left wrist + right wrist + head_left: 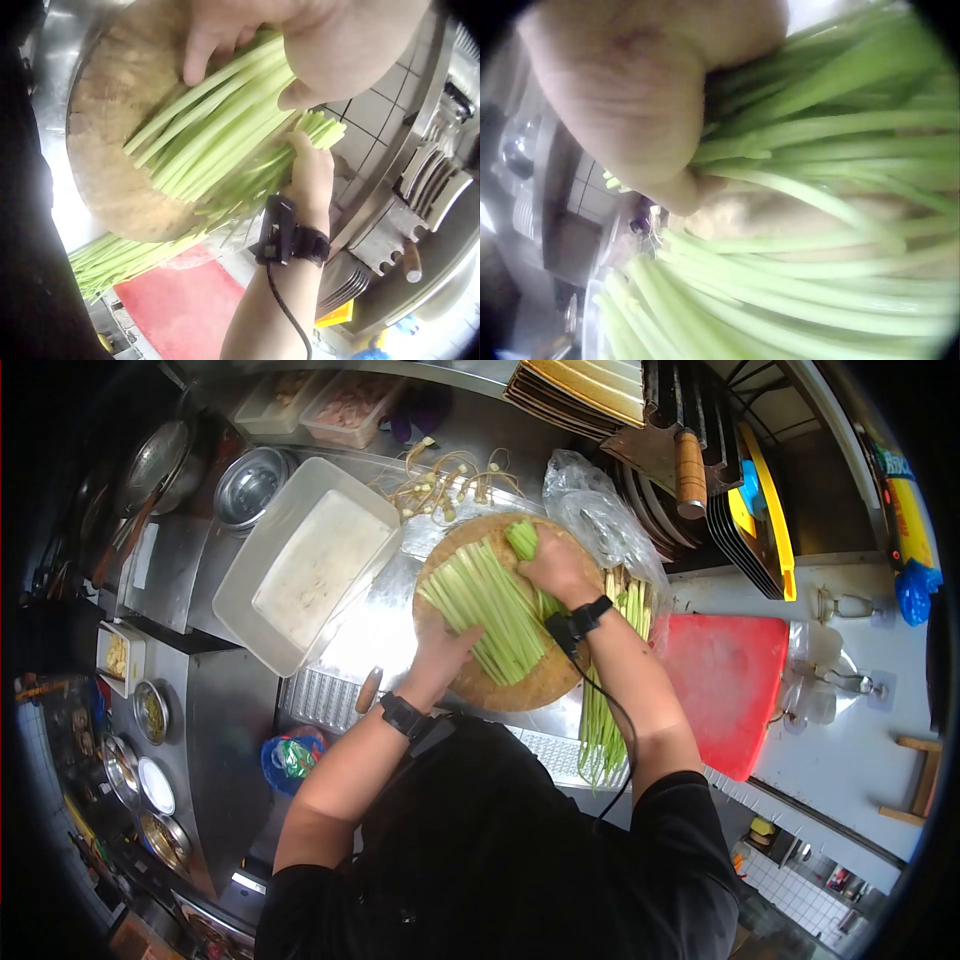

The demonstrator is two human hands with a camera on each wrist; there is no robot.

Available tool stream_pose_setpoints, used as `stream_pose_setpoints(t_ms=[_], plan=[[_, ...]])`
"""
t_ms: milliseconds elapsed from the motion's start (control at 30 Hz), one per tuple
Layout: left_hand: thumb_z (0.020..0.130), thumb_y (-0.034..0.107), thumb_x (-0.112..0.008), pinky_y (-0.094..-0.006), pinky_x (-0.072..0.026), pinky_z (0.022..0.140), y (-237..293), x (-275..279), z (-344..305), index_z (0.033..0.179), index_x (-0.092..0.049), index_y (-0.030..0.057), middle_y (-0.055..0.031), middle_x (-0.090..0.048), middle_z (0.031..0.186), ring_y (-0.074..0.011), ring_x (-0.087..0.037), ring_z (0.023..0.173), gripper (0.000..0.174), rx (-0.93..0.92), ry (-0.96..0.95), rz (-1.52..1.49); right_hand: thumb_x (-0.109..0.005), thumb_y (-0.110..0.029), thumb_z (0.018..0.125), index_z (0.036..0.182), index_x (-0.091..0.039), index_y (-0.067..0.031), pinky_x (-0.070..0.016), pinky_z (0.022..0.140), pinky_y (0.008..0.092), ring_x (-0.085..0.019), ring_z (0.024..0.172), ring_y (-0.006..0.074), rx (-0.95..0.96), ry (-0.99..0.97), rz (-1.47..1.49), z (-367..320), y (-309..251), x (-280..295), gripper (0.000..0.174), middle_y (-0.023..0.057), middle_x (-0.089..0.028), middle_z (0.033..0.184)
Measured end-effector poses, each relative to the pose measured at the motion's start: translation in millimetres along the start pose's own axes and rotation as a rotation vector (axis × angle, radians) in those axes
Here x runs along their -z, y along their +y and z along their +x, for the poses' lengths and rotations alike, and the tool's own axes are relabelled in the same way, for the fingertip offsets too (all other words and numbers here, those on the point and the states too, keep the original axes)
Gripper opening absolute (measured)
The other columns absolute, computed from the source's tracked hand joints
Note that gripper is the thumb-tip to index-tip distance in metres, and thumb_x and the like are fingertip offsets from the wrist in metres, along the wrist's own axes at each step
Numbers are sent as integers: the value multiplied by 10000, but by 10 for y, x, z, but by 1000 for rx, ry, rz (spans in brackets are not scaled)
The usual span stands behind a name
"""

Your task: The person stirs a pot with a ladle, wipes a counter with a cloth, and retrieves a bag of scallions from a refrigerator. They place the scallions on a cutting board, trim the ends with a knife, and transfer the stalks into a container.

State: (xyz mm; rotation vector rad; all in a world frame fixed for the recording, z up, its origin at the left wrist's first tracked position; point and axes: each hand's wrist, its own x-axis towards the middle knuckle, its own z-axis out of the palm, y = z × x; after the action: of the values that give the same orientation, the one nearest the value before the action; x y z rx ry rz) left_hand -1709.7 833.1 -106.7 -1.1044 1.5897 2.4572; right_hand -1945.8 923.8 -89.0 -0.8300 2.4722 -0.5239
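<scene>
A sheaf of pale green celery stalks (485,610) lies across the round wooden chopping board (480,695). My left hand (442,655) rests over the left side of this sheaf, its fingers and thumb spread along opposite edges in the left wrist view. At the board's far right, my right hand (558,567) grips a second celery bunch (324,132), the cut ends sticking out past the thumb side. In the right wrist view, greener stems (832,97) of that bunch trail from under the hand, above the paler stalks.
A white plastic tub (330,565) stands left of the board, with trimmed root ends (445,485) behind. A wooden knife handle (369,690) shows near the left forearm. More celery (600,730), a plastic bag (590,500) and a red cutting board (720,690) lie right; knives hang in a rack (690,420).
</scene>
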Motion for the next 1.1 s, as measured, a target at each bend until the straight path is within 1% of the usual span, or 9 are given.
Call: stream_pose_setpoints(t_ms=[67,167,400,567,667,800,900,967,1100], plan=[[1000,194,-681,-345,-560,891,-7,7,6,1419,-470,47,-114,-625,1267,-210,-646,1134,492,2,7,7,-822,-181,788,1312,-529,38,-536,971,469,-662,1126,428,98,108,-88,202,183,-331,639,288,-680,1178],[989,151,-676,-348,-561,896,-38,33,38,1419,-468,47,-114,-628,1263,-209,-652,1124,489,4,4,10,-812,-206,805,1327,-500,59,-531,981,482,-654,1139,439,92,166,-42,225,144,-398,663,311,-663,1202],[983,123,-674,-344,-572,879,-80,59,69,1393,-485,44,-106,-648,1234,-204,-670,1093,458,10,-10,58,-796,-296,831,1339,-491,55,-530,997,462,-631,1153,450,35,137,-168,158,35,-396,688,330,-624,1260],[982,119,-673,-349,-576,875,-128,71,102,1384,-489,44,-106,-650,1231,-203,-673,1086,449,-17,-8,81,-800,-443,801,1475,-369,142,-487,1071,427,-594,1226,437,37,65,-201,70,-49,-334,991,340,-596,1310],[983,122,-671,-358,-575,883,-75,70,80,1389,-489,49,-105,-650,1231,-202,-669,1090,452,1,-15,70,-799,-493,788,1500,-319,179,-459,1108,415,-552,1302,439,22,-28,-184,-20,-107,-183,1090,355,-565,1370],[984,128,-664,-354,-566,885,4,105,44,1404,-493,69,-90,-653,1246,-192,-654,1116,458,83,-6,26,-775,-517,817,1496,-351,170,-440,1131,410,-510,1361,439,66,-30,-97,-58,102,-99,1055,357,-532,1426],[983,129,-659,-342,-560,876,64,96,-13,1418,-483,81,-79,-655,1257,-185,-647,1122,472,95,-24,31,-718,-551,891,1528,-332,139,-398,1167,419,-499,1385,418,50,-78,1,-81,274,-139,1016,362,-474,1489],[983,129,-656,-335,-557,870,108,68,-26,1429,-471,85,-74,-655,1261,-181,-645,1120,485,76,-26,27,-631,-538,970,1530,-326,139,-347,1202,416,-454,1423,420,214,39,-28,-83,392,-277,930,367,-443,1511],[972,111,-660,-326,-556,865,123,-7,-56,1442,-434,75,-85,-654,1242,-176,-645,1103,523,59,6,100,-612,-506,984,1524,-316,153,-291,1239,429,-383,1462,435,151,138,-58,-125,387,-397,902,359,-410,1538]])
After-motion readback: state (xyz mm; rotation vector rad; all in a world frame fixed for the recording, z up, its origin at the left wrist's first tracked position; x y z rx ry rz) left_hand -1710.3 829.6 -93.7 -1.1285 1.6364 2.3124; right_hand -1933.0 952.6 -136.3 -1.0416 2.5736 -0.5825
